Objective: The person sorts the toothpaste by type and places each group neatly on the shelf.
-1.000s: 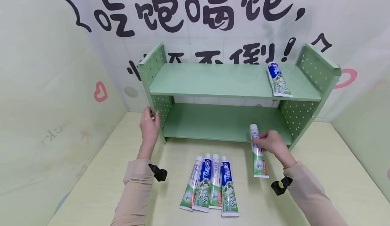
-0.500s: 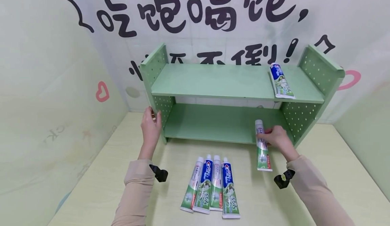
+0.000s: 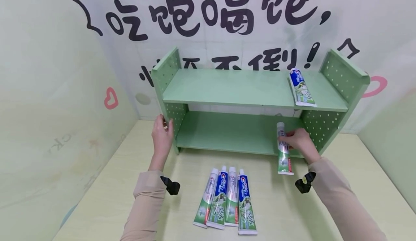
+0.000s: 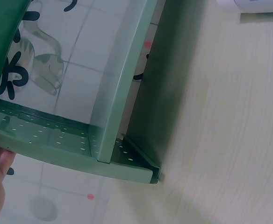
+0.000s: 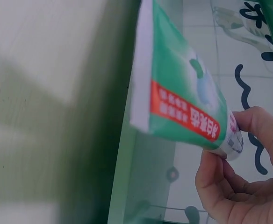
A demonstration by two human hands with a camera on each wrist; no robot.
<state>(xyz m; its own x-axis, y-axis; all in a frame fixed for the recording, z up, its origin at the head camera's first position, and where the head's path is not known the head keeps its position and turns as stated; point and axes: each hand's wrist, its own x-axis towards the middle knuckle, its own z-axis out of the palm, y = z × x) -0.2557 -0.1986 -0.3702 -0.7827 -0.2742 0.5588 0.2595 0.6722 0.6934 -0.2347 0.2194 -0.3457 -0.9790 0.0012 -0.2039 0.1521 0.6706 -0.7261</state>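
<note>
In the head view my right hand (image 3: 300, 142) pinches a white-and-green toothpaste tube (image 3: 283, 154) between thumb and fingers, cap end up, at the front of the lower shelf. The right wrist view shows the tube's flat crimped end (image 5: 143, 70) toward the camera, with the thumb (image 5: 262, 123) and fingers around its upper part. My left hand (image 3: 161, 136) grips the front edge of the green shelf unit's left side panel (image 3: 159, 84). Part of that hand (image 4: 1, 161) shows at the panel in the left wrist view. A blue-and-green toothpaste tube (image 3: 302, 87) lies on the upper shelf, toward the right.
Several toothpaste tubes (image 3: 224, 199) lie side by side on the pale table (image 3: 107, 197) in front of the unit, blue-topped and white-topped ones alternating. The perforated right side panel (image 3: 344, 75) rises beside my right hand. A wall with large black lettering (image 3: 237, 6) stands behind.
My right hand has carried the white-and-green tube up, a little right and toward the lower shelf. The left hand keeps its place on the side panel. The whole head view has shifted slightly.
</note>
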